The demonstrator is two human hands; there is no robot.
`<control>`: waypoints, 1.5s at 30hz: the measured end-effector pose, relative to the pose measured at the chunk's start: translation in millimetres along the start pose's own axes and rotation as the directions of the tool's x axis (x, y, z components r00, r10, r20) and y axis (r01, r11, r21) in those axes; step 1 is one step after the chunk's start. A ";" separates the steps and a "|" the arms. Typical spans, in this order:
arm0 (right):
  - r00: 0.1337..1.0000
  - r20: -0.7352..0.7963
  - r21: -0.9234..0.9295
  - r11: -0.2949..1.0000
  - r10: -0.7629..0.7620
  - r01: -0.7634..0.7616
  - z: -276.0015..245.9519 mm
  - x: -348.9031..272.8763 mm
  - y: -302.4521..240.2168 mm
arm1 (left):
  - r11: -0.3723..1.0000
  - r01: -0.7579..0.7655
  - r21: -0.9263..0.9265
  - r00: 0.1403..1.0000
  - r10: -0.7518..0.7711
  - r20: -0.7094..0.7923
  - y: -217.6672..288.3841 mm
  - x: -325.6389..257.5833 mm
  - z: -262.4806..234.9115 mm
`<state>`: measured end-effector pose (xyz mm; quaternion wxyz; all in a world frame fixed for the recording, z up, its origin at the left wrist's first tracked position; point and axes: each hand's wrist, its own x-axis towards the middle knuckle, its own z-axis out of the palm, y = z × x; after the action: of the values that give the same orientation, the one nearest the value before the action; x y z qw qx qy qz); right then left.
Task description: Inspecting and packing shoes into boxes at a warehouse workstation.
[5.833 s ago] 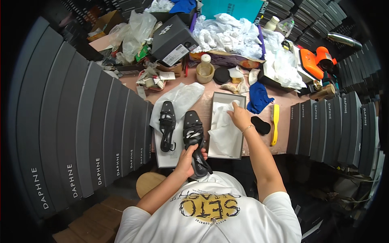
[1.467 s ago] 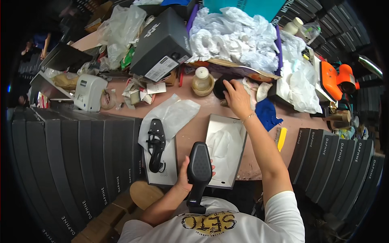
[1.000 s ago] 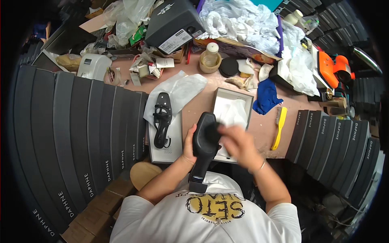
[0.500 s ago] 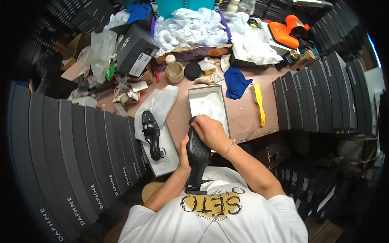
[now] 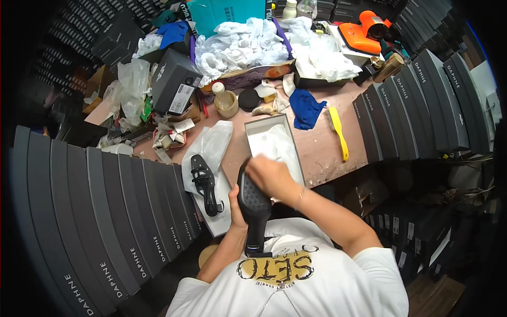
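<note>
A black heeled shoe point(image 5: 254, 203) is held upside down in front of my shirt, its textured sole facing up and its heel toward me. My left hand point(image 5: 238, 212) is wrapped round its left side. Over the toe end of the sole lies my right hand point(image 5: 272, 177), fingers curled in and partly smeared by motion; anything between them is hidden. To the left, a black strappy heeled sandal point(image 5: 205, 182) lies on white tissue paper point(image 5: 212, 140) and a pale box part point(image 5: 218, 224). Just beyond my hands stands an open shoebox point(image 5: 289, 126) with white paper inside.
Stacked dark shoeboxes point(image 5: 100, 206) wall the left side, and more shoeboxes point(image 5: 417, 111) stand at right. A yellow brush point(image 5: 341, 138), a blue cloth point(image 5: 307, 108), a jar point(image 5: 227, 103) and an orange tool point(image 5: 362, 37) lie about the pinkish table point(image 5: 323, 153). Crumpled white paper point(image 5: 240, 45) fills a box behind.
My right hand has shifted slightly down from the toe tip onto the sole and is moving. The shoe has tilted a little to the left in my left hand. The whole view has shifted slightly.
</note>
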<state>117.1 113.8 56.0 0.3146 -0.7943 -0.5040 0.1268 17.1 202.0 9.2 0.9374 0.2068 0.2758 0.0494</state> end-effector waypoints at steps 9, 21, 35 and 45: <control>0.886 0.266 0.385 0.884 -0.381 0.265 12.9 -66.8 -14.0 | 0.973 0.031 -0.229 0.998 -0.043 -0.046 -2.4 10.3 -51.0; 0.861 0.367 0.455 0.875 -0.354 0.166 6.0 -50.1 -10.1 | 0.964 0.228 0.134 0.973 -0.230 -0.005 6.5 -33.1 -45.4; 0.949 -0.131 -0.053 0.958 -0.286 0.282 16.4 -34.1 0.2 | 0.950 -0.208 0.232 0.802 0.302 -0.515 29.7 46.9 -3.1; 0.900 -0.250 -0.033 0.932 -0.358 0.362 0.9 -27.1 14.5 | 0.959 0.115 -0.260 0.992 -0.126 -0.025 37.4 28.3 7.8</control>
<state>114.6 86.0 43.1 0.3994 -0.6949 -0.5972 -0.0317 45.9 239.1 16.6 0.9516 0.0646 0.2987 0.0318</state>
